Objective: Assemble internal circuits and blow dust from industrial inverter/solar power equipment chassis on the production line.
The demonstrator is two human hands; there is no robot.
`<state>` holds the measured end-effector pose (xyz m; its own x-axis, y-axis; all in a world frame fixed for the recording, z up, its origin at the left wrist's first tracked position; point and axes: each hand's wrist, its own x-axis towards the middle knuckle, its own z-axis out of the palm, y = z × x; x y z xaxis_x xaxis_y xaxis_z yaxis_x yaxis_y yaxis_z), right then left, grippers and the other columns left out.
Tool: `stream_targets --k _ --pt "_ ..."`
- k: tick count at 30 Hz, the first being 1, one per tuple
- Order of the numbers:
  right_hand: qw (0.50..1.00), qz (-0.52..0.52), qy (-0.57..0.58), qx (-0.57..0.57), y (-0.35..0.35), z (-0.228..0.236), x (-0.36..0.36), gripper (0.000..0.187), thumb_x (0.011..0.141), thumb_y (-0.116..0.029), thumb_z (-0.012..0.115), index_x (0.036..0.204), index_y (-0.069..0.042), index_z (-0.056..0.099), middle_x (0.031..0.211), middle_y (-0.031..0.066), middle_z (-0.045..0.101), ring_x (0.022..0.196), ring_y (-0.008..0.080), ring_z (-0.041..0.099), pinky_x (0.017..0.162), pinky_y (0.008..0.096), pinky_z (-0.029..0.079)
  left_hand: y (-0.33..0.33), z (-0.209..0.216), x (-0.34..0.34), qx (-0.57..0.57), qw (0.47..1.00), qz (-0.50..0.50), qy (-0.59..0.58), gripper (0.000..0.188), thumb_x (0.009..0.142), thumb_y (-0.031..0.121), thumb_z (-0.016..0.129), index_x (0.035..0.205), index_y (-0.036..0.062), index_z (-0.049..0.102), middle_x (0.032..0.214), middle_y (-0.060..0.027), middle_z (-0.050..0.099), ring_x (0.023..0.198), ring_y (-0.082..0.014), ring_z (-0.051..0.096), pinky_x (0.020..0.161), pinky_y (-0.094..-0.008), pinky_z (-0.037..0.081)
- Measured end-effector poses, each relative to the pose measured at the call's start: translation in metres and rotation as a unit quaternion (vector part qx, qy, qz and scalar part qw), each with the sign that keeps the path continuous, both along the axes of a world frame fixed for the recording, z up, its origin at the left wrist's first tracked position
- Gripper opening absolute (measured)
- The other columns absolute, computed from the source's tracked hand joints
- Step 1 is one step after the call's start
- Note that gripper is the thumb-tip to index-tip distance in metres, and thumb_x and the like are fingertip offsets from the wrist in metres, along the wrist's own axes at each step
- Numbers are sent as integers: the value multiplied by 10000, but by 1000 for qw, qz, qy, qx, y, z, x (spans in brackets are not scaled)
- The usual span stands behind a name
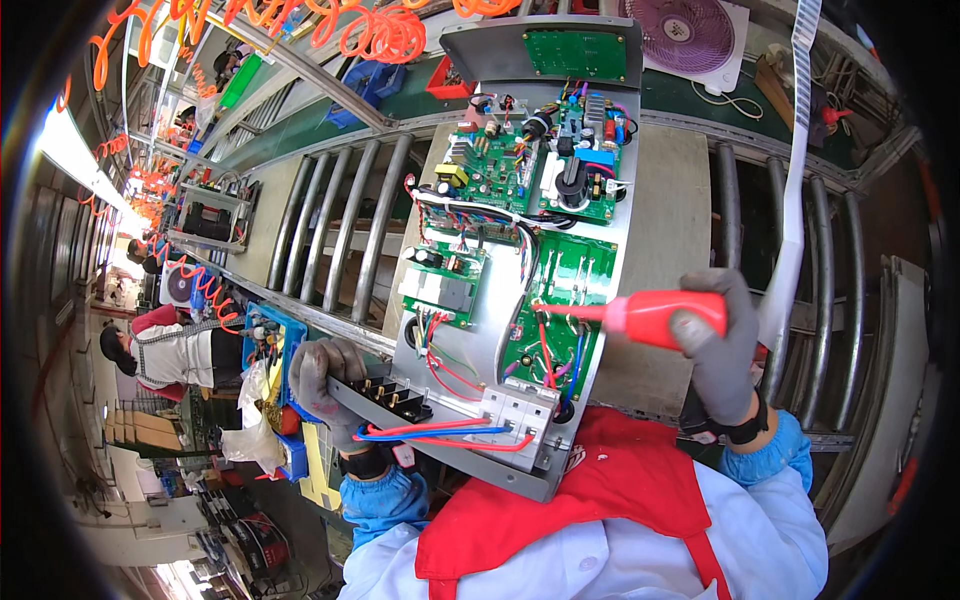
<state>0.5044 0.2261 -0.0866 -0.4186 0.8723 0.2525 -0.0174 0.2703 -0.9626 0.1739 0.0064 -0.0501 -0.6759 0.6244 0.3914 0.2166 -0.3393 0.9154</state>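
My gloved right hand (727, 350) is wrapped round a red squeeze bottle (660, 318). The bottle lies nearly level, and its thin nozzle points left over the green circuit board (575, 265) at the right side of an open metal chassis (475, 345). Whether the tip touches the board I cannot tell. My left hand (325, 378), also in a grey glove, has its fingers curled at the left end of the grey front panel (500, 475). That panel carries a black terminal block (395, 398) and a white circuit breaker (515, 415) with red and blue wires.
The chassis rests on a board (665, 200) over a roller conveyor (345, 225). A pale strap (795, 170) hangs at the right. Blue bins (280, 335) stand at the left, near another person (190, 355). Orange coiled hoses (385, 35) hang above; a purple fan (685, 30) is at the back.
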Motion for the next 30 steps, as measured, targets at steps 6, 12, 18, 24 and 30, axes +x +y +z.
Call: stream_targets --k 6,12,18,24,30 --pt "987 -98 30 -124 1 24 -5 334 839 -248 637 1098 -44 577 945 43 588 719 65 545 556 210 446 8 0 -35 16 998 45 -51 379 944 223 483 604 109 359 485 14 295 382 -104 290 365 -265 251" --pt "979 -122 121 -114 10 55 -55 319 845 -257 644 1086 -58 578 863 28 598 580 57 512 482 197 405 50 12 -169 -50 986 -124 -104 346 925 256 542 649 115 387 517 12 347 406 -121 368 392 -287 321" --pt "936 -56 224 -265 33 29 -76 372 950 -423 538 1016 -61 598 651 31 539 471 87 448 404 219 321 90 28 -258 -251 965 15 72 298 963 312 590 974 22 657 781 -53 645 704 -140 605 646 -277 478" --pt "905 -109 142 -386 29 -6 -50 333 944 -400 532 1014 -80 590 612 18 537 456 96 461 409 224 326 -10 30 -233 -359 839 162 375 426 1028 344 446 1245 -3 567 1163 -145 634 1042 -234 659 846 -335 530" --pt "983 -152 68 -82 10 11 -26 394 788 -260 699 1068 -25 553 849 67 572 641 128 543 547 242 428 -55 34 -119 -175 951 251 -47 507 1002 408 486 1278 -12 553 1140 -132 620 986 -205 620 853 -322 492"
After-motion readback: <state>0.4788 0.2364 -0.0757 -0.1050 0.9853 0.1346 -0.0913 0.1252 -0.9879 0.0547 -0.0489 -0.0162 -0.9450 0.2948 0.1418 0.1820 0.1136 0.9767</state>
